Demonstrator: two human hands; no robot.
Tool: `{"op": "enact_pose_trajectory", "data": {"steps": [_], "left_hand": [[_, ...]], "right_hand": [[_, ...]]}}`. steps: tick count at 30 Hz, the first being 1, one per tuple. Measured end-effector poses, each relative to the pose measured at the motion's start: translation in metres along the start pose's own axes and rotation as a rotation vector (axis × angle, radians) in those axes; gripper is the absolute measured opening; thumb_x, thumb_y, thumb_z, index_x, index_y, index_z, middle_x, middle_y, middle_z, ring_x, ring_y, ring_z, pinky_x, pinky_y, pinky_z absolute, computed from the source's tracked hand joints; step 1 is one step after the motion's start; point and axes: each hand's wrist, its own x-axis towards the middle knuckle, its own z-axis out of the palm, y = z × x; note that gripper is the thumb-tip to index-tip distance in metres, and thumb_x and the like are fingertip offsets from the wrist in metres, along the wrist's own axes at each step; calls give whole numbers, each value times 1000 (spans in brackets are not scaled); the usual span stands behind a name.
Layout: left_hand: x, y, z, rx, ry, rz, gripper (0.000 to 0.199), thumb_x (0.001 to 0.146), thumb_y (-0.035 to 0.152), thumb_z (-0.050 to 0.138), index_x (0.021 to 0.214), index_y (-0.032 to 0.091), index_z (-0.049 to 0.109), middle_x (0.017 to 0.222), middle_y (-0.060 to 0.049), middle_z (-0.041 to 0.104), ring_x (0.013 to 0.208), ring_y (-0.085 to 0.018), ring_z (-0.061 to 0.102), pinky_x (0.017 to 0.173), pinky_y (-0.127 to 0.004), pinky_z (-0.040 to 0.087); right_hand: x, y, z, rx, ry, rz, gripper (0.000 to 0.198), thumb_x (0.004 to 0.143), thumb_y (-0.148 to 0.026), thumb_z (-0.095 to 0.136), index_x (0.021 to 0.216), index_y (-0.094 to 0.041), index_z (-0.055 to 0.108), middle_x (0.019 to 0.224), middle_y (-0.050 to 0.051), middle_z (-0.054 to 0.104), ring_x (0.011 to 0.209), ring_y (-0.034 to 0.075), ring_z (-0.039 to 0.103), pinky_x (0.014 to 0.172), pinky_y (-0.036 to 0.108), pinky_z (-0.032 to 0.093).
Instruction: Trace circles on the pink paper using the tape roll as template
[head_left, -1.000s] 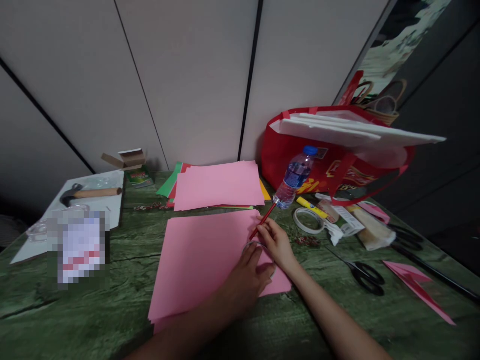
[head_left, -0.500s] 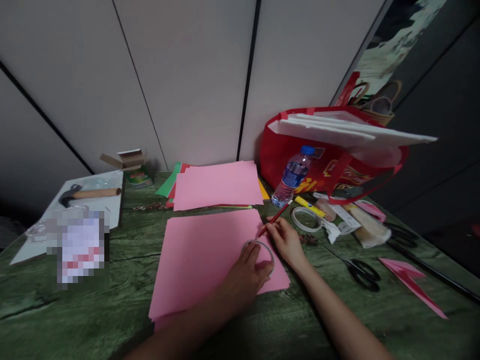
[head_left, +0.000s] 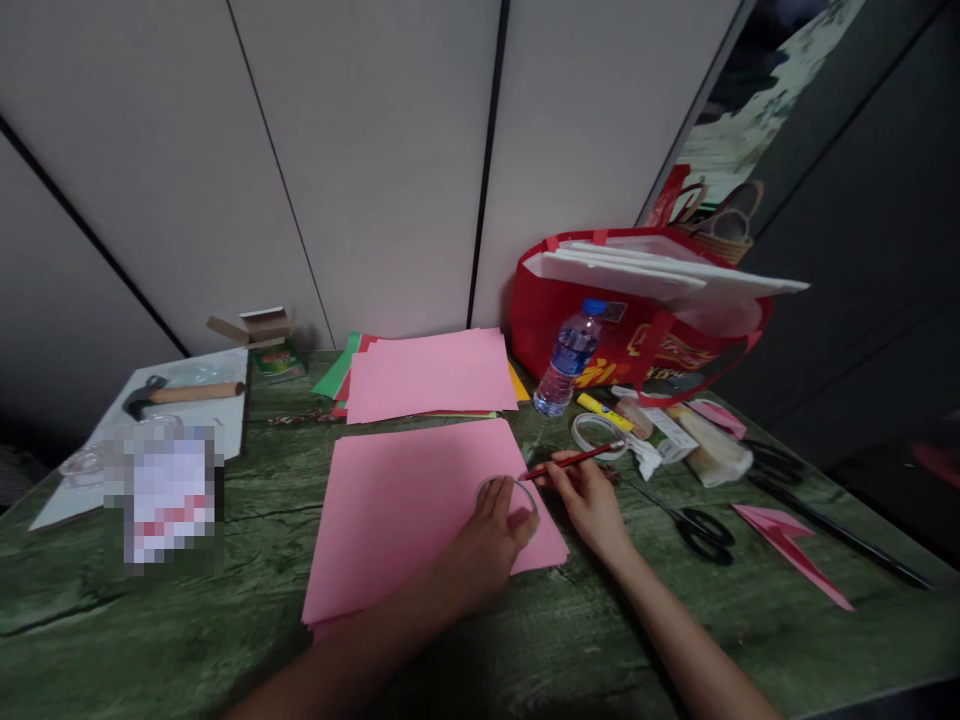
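On a stack of pink paper (head_left: 397, 520) lies a thin, pale ring (head_left: 537, 503), close to the right edge of the sheets. My left hand (head_left: 491, 535) spans the ring and holds it down, fingers on its far left side and thumb towards its right. A red pencil (head_left: 574, 459) is pinched between the thumb and fingers of my right hand (head_left: 592, 505). The pencil leans low to the right, its tip at the ring's upper right edge. Part of the ring is hidden under my left hand.
Behind lies more coloured paper (head_left: 431, 375). A water bottle (head_left: 571, 360) stands before a red bag (head_left: 536, 310). To the right are a roll of tape (head_left: 576, 440), a glue stick (head_left: 604, 411), scissors (head_left: 705, 533) and folded pink paper (head_left: 795, 545). A hammer (head_left: 191, 394) rests on a white board at left.
The pencil has tipped from a steeper slant to a flatter one, its back end swinging right and down. My right hand has turned with it. My left hand stays on the ring.
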Motion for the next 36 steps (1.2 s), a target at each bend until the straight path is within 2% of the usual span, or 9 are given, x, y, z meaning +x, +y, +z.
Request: {"op": "enact_pose_trajectory", "data": {"steps": [8, 14, 19, 22, 25, 28, 36], "left_hand": [[10, -2, -30, 93, -150, 87, 25, 90, 15, 39, 112, 15, 49, 117, -16, 48, 120, -28, 38, 100, -43, 33], [15, -9, -47, 48, -247, 134, 28, 81, 0, 40, 100, 17, 52, 103, -10, 52, 104, -22, 46, 89, -31, 39], [20, -10, -53, 12, -303, 114, 23, 82, 2, 42, 92, 18, 54, 98, -8, 52, 97, -20, 49, 86, -31, 39], [20, -11, -53, -1, -300, 97, 19, 84, 5, 43, 91, 18, 55, 100, -8, 51, 95, -20, 49, 85, -30, 39], [20, -13, -50, -8, -293, 98, 16, 87, 11, 43, 92, 19, 56, 98, -7, 51, 96, -20, 49, 85, -30, 39], [20, -15, -47, -13, -297, 98, 17, 88, 13, 44, 97, 20, 57, 100, -7, 50, 100, -21, 49, 87, -32, 39], [23, -17, -51, -1, -334, 128, 26, 84, 6, 45, 101, 22, 57, 102, -7, 51, 101, -21, 49, 86, -31, 39]], "right_hand": [[-15, -1, -8, 57, 10, 51, 40, 73, -55, 63, 86, -17, 58, 82, 8, 70, 71, 22, 69, 71, 35, 54], [-28, -5, -14, 72, 24, 61, 41, 69, -56, 66, 80, -17, 64, 78, 8, 69, 67, 21, 67, 67, 34, 55], [-43, -7, -19, -9, 8, 35, 38, 73, -53, 63, 85, -17, 68, 83, 9, 71, 71, 22, 66, 71, 35, 54], [-54, -8, -21, -133, -1, -34, 33, 80, -48, 58, 90, -19, 69, 90, 9, 71, 82, 23, 66, 78, 37, 52], [-66, -11, -21, -231, -7, -173, 25, 84, -40, 55, 92, -21, 70, 95, 9, 70, 91, 24, 64, 85, 39, 50], [-76, -15, -19, -280, -33, -269, 22, 87, -34, 53, 96, -22, 69, 96, 8, 68, 90, 23, 64, 82, 36, 51], [-97, -23, -12, -399, -52, -344, 20, 90, -27, 49, 104, -22, 63, 95, 9, 63, 88, 21, 63, 78, 32, 52]]}}
